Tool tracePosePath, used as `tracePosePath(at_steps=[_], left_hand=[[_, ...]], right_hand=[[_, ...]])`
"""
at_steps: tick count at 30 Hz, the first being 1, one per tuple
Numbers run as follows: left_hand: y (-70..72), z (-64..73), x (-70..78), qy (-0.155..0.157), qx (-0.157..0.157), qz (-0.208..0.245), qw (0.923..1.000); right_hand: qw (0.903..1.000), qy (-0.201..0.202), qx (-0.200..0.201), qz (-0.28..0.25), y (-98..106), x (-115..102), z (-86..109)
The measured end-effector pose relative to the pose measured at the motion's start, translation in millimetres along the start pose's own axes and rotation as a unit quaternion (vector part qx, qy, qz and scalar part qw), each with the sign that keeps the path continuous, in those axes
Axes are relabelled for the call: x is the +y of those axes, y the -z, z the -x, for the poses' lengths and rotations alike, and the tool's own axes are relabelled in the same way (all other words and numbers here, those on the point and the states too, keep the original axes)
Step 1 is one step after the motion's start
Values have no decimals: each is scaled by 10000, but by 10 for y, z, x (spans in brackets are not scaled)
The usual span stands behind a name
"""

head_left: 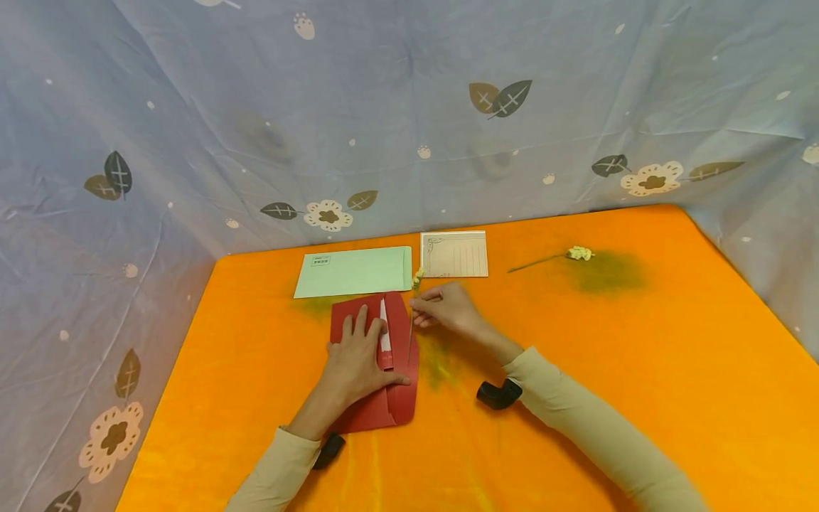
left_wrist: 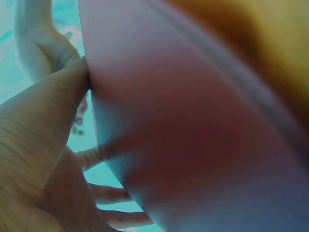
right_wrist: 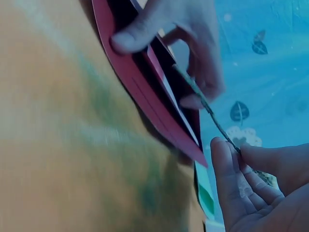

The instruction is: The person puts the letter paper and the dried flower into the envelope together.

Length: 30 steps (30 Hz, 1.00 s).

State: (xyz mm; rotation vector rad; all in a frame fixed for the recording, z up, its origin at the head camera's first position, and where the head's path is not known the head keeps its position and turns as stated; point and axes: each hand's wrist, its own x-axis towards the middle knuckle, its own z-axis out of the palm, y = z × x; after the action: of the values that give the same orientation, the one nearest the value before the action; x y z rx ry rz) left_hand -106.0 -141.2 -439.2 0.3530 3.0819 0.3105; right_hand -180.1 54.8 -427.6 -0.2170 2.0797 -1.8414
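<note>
L hand (head_left: 358, 357) spread on red env. (head_left: 399, 323), R hand (head_left: 449, 307) w/ pinched flower (head_left: 418, 279), poss. dried

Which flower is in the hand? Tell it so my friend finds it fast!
On the orange table, find the red paper envelope under the left hand. At its flap, the right hand pinches the thin-stemmed, pale-yellow flower. Unlike the other flower, lying farther right, it's held.

Matt paper red envelope (head_left: 399, 341), rough stem (right_wrist: 194, 89), cloth backdrop (head_left: 397, 107)
</note>
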Motion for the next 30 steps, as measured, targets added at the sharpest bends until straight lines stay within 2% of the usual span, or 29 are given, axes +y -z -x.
tracePosePath(at_steps=[11, 23, 30], left_hand=[[14, -2, -2, 3, -13, -33, 10000], [9, -1, 3, 74, -48, 48, 9999], [4, 4, 6, 71, -22, 55, 10000]], right_hand=[[9967, -258, -90, -760, -321, 87, -60], [9978, -287, -569, -178, -416, 167, -67], [9972, -239, -578, 414, -428, 184, -65]])
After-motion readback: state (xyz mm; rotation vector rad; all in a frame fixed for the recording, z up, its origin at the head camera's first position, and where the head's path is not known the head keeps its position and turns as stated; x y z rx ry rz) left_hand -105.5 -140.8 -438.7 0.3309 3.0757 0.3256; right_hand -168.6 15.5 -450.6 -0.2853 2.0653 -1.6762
